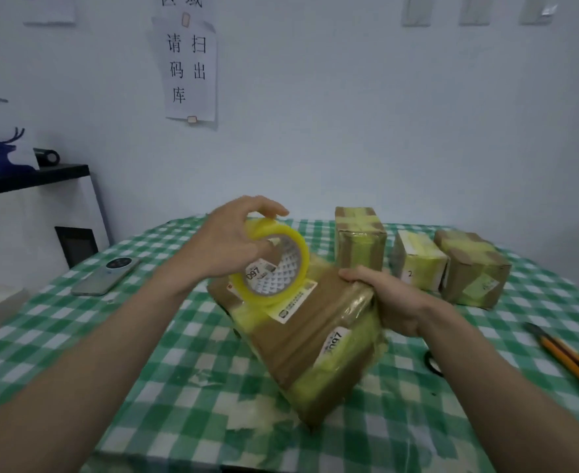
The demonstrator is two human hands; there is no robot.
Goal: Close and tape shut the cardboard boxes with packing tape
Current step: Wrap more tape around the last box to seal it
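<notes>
Left hand point(228, 238) grips the yellow packing tape roll point(274, 264) over a tilted cardboard box point(301, 329) that the right hand point(388, 302) clasps.

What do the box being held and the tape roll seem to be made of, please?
The held box looks like matte brown cardboard, with glossy yellowish tape strips over its edges. The tape roll appears to be translucent yellowish plastic film, probably wound on a cardboard core.

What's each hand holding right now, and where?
Left hand grips the tape roll by its upper rim; right hand holds the big cardboard box at its right edge.
</notes>
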